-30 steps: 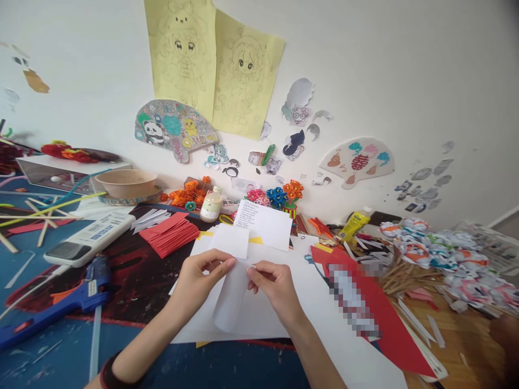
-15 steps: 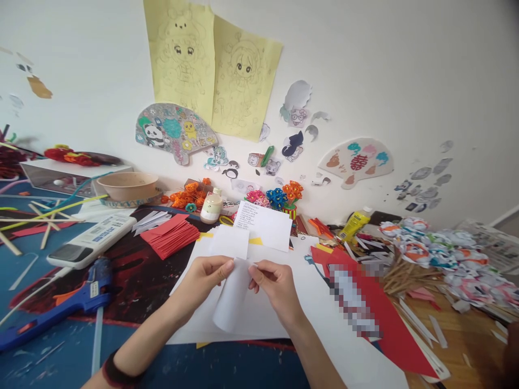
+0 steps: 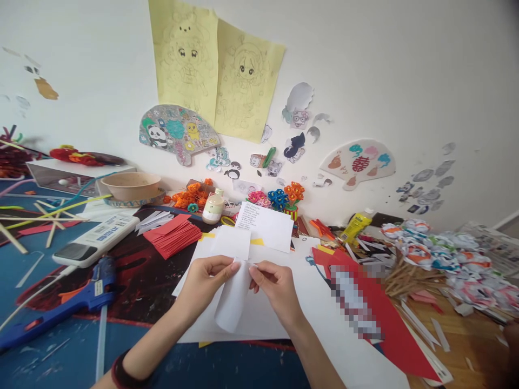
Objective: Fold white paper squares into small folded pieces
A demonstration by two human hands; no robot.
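Note:
A sheet of white paper [image 3: 232,305] is held up in the middle, its lower part curling toward me. My left hand [image 3: 213,275] pinches its top edge between thumb and forefinger. At the opposite corner of that edge, my right hand [image 3: 271,283] grips it the same way, thumb on the near side. Beneath both hands lies a large white sheet [image 3: 267,321]. Just beyond them are a small white paper stack [image 3: 233,240] and a card with handwriting [image 3: 267,224].
Left of the paper are red paper slips [image 3: 174,237], a blue glue gun [image 3: 87,300] and a white power bank [image 3: 97,240]. A glue bottle [image 3: 213,206] stands behind. Red paper [image 3: 389,329] and bundled paper flowers [image 3: 441,254] lie to the right.
The view has shifted slightly, so the surroundings sit a little farther right. Both hands keep their pinch on the paper, with hardly any movement.

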